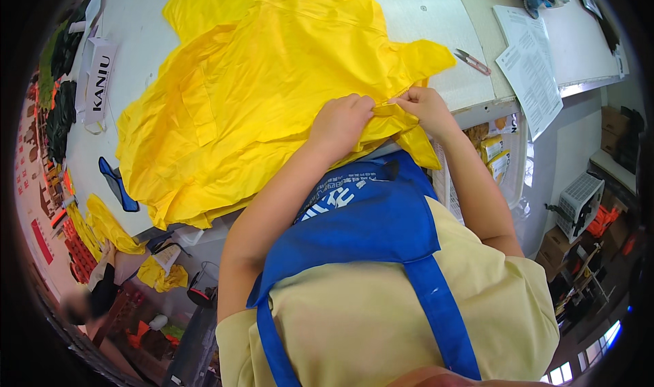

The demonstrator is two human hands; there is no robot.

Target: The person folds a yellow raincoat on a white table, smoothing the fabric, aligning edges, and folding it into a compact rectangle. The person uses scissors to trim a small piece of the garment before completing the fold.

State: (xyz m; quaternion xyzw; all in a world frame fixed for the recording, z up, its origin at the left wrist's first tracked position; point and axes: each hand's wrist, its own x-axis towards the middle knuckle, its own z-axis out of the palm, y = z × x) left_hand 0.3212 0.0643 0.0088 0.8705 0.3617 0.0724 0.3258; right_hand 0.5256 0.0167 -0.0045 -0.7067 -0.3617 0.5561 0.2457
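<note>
Both elbows bent. Left forearm slants up and rightward over the near edge of the desk (139,26); right forearm slants up and leftward. Left hand (343,120): back upward, fingers curled together, clamped on the yellow garment (272,94). Right hand (425,109): just beside the left, thumb and forefinger pinched on the garment's near edge. Garment spread, rumpled, across the desk, its near edge overhanging. Snips (472,61) lie beyond the right hand.

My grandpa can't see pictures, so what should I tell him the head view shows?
A person's left hand and right hand pinch a yellow garment spread on a white table. Small snips and papers lie to its right; the person wears a blue apron.
</note>
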